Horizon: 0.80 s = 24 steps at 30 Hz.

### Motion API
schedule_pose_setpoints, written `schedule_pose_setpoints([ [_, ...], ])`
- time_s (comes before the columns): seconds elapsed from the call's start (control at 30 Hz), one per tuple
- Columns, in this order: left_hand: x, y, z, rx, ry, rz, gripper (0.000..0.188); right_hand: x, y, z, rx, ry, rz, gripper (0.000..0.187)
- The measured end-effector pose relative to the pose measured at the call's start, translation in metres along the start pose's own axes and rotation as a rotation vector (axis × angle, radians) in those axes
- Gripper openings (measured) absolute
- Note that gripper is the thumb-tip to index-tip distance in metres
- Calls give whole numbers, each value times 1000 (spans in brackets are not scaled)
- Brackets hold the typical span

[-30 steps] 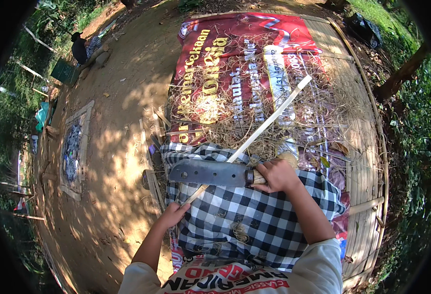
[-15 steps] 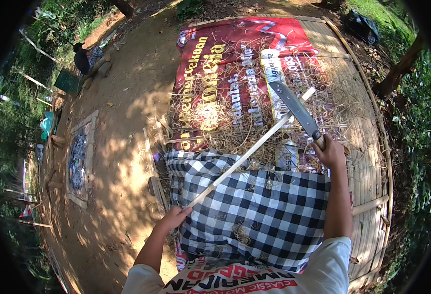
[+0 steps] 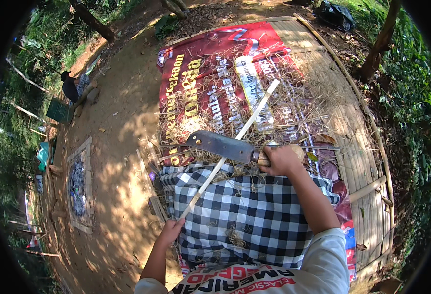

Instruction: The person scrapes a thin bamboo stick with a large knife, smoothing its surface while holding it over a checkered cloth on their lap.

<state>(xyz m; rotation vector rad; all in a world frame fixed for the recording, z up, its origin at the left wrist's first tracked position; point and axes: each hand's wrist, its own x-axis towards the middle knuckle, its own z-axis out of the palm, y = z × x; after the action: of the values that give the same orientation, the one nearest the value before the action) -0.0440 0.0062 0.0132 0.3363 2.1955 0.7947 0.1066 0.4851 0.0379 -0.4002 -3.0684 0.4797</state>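
Note:
My left hand (image 3: 170, 231) is closed on the near end of a long, pale bamboo strip (image 3: 246, 125), which slants up and away to the right. In my right hand (image 3: 283, 160) is the wooden handle of a machete (image 3: 221, 146) with a broad dark blade. The blade lies across the strip near its middle and points left. Black-and-white checked cloth (image 3: 245, 206) covers my lap below both hands. Thin curled shavings (image 3: 298, 100) are scattered beyond the blade, with a few on the cloth.
A red printed banner (image 3: 186, 78) lies under the shavings on a bamboo-slat platform (image 3: 362, 161). To the left is bare earth with a framed ash pit (image 3: 79, 183). A person (image 3: 71, 87) sits at the far left by a green box (image 3: 59, 111). A tree trunk (image 3: 379, 44) stands at right.
The machete has swung from pointing away at the strip's far part to lying leftward across its middle. My right hand has moved left and nearer. The left hand keeps its grip on the strip.

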Motion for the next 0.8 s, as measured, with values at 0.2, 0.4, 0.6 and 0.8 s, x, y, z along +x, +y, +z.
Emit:
schedule_pose_setpoints([
  [0.2, -1, 2, 4, 48, 72, 67, 56, 2, -11, 10, -20, -4, -185, 50],
  [0.4, -4, -6, 14, 68, 188, 92, 54, -2, -23, 23, -5, 173, -364, 48],
  [0.6, -14, 7, 30, 365, 454, 329, 41, 3, -24, 35, -29, 275, -420, 48],
  [0.8, -18, 9, 26, 436, 444, 347, 33, 0, -33, 27, 2, 189, -295, 62],
])
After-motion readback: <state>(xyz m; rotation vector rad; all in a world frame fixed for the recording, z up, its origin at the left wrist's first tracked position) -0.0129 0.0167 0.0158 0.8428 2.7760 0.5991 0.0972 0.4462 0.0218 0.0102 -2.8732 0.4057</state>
